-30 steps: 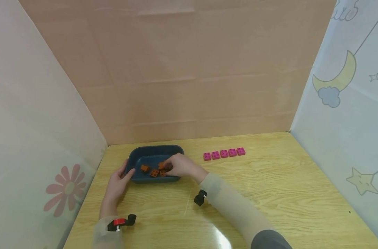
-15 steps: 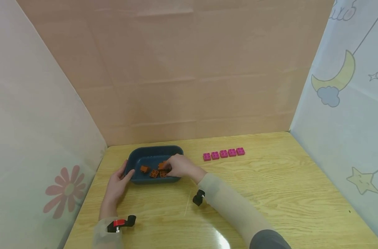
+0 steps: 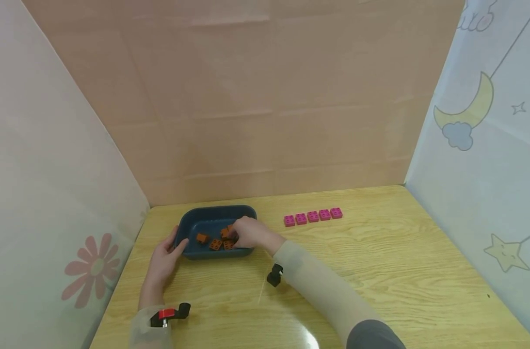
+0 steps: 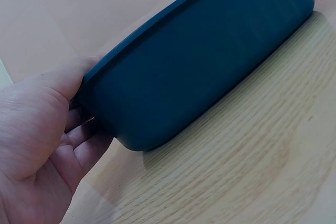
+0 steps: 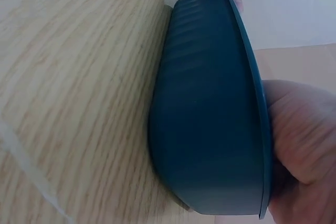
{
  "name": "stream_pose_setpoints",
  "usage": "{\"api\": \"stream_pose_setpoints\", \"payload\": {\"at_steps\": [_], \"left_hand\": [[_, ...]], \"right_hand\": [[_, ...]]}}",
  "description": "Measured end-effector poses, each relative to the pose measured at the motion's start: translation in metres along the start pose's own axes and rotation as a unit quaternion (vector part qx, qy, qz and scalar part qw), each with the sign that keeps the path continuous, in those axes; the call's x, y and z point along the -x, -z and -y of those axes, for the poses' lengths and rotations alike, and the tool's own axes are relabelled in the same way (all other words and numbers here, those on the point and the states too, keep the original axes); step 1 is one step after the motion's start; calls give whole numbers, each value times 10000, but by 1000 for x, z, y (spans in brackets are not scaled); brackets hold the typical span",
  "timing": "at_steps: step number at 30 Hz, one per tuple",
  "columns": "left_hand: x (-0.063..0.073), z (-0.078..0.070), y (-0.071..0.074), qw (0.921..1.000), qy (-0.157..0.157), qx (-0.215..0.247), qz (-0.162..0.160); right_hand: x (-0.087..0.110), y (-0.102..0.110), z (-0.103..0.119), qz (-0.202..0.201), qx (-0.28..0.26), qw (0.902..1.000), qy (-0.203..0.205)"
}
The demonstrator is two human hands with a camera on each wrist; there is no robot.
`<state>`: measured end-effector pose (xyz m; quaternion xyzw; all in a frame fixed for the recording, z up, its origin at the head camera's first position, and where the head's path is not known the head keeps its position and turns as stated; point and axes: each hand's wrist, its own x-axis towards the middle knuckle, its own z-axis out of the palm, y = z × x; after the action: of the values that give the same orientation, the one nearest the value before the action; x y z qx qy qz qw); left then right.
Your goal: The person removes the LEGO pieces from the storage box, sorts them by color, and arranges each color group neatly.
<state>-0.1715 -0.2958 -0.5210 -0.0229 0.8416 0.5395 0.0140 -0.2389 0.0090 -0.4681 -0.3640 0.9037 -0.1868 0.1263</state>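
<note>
A dark blue plastic tray (image 3: 216,255) stands on the table with several orange toy bricks (image 3: 216,245) lying in it. My left hand (image 3: 163,259) grips the tray's left end, thumb over the rim and the other fingers against the outer wall, as the left wrist view (image 4: 47,129) also shows. Reaching over the right end, my right hand (image 3: 252,233) is down inside the tray with bent fingers among the orange bricks. The tray wall hides its fingertips in the right wrist view, so I cannot tell whether they pinch a brick.
To the right of the tray, several pink toy bricks (image 3: 313,216) form a straight row on the wooden table (image 3: 378,261). A brown paper backdrop (image 3: 269,121) rises behind, and pale printed sheets (image 3: 487,194) flank both sides.
My right hand stays in the tray, its fingers shifting slightly among the orange bricks, and a brick by the fingertips has moved a little. The left hand keeps its grip on the tray.
</note>
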Motion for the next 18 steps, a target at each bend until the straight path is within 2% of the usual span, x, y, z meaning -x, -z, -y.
{"api": "stream_pose_setpoints", "payload": {"at_steps": [7, 18], "left_hand": [[-1, 3, -3, 10000, -13, 46, -10], [-1, 1, -1, 9999, -32, 122, -9]], "right_hand": [[-4, 1, -5, 212, -223, 9989, 354], [-8, 0, -6, 250, -98, 9991, 327]]}}
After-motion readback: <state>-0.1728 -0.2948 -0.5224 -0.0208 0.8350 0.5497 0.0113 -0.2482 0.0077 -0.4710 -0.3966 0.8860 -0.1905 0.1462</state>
